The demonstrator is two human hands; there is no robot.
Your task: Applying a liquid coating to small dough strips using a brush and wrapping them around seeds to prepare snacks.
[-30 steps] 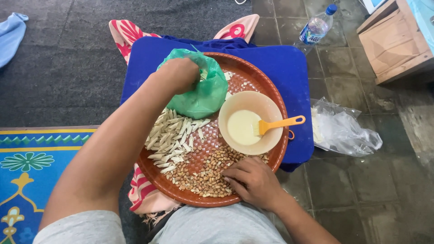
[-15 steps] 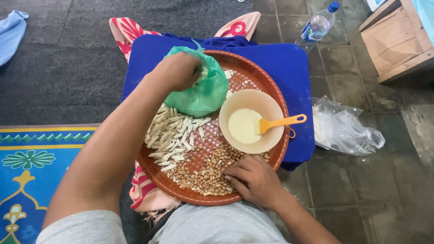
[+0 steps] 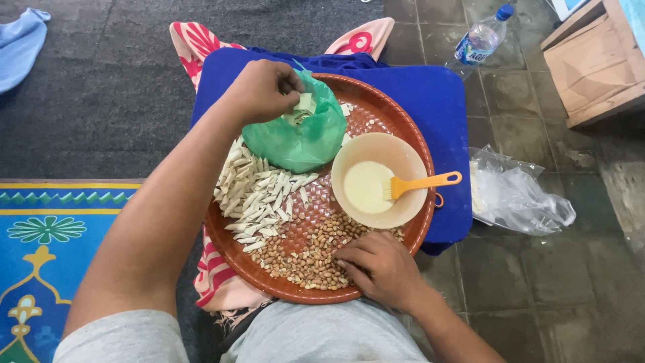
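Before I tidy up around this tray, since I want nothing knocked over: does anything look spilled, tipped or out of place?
Nothing looks spilled. The bowl of pale liquid sits upright on the woven tray, with the orange brush resting in it. Peanuts and pale rolled pieces lie in separate heaps. Only the plastic bottle lies on its side on the floor tiles, cap on.

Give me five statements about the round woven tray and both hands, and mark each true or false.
1. The left hand reaches into the crumpled green plastic bag. True.
2. The right hand holds the orange brush. False: it rests on the brown peanuts.
3. The brush lies in the beige round bowl. True.
4. The pale rolled pieces fill the bowl. False: they lie on the round woven tray.
5. The clear plastic bottle stands on the tray. False: it lies on the floor.
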